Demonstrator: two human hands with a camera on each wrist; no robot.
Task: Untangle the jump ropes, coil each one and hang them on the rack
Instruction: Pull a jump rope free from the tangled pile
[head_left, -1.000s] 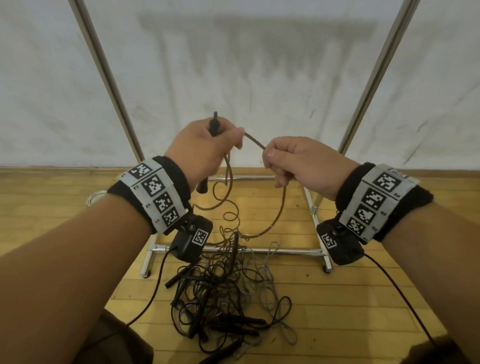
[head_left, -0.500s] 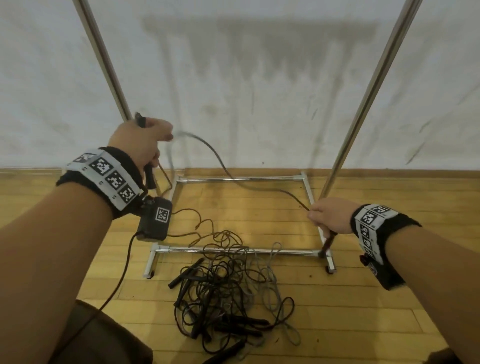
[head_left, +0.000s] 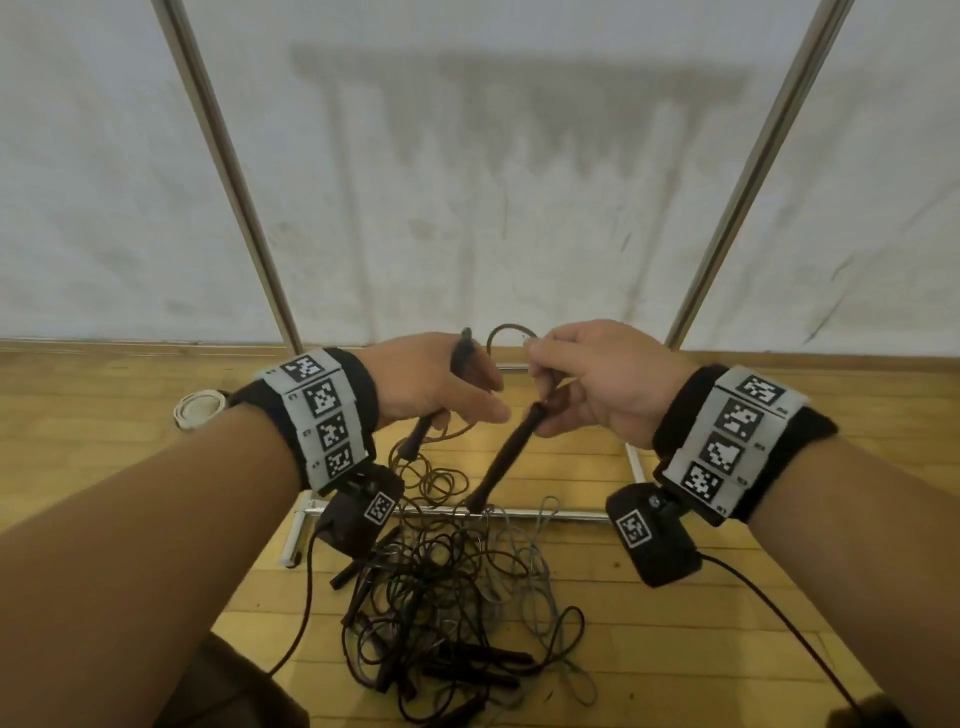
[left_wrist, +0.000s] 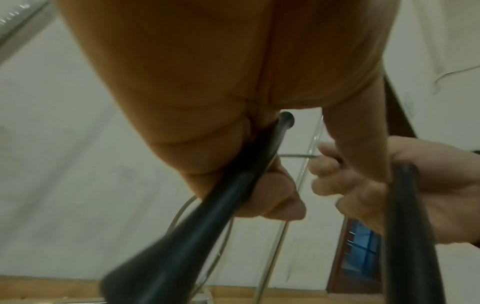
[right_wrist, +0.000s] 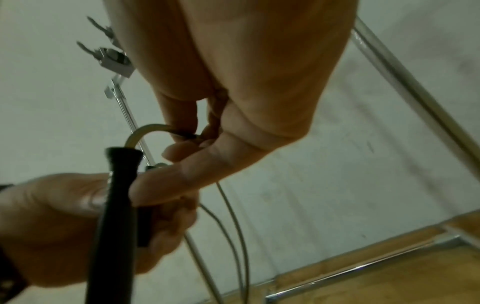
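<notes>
My left hand (head_left: 480, 397) grips a black jump rope handle (head_left: 431, 421) (left_wrist: 207, 214) upright in its fist. A thin cord (head_left: 506, 328) (right_wrist: 145, 129) arcs from that handle's top over to my right hand (head_left: 540, 374), which pinches it between fingertips (right_wrist: 182, 125) and thumb. The right hand also holds a second black handle (head_left: 501, 457) (left_wrist: 405, 216) that slants down to the left. Both hands are close together at chest height. Below them, a tangle of dark and grey jump ropes (head_left: 447, 597) with several loose handles lies on the wooden floor.
The metal rack stands straight ahead: two slanted uprights (head_left: 234, 171) (head_left: 748, 171) and a base frame (head_left: 545, 514) on the floor just behind the tangle. Its hooks (right_wrist: 111, 57) show high up in the right wrist view. A white sheet hangs behind.
Half a second ago my hands were spread wide with the cord stretched between them. They have come back together, and the right hand now holds the second handle up beside the left.
</notes>
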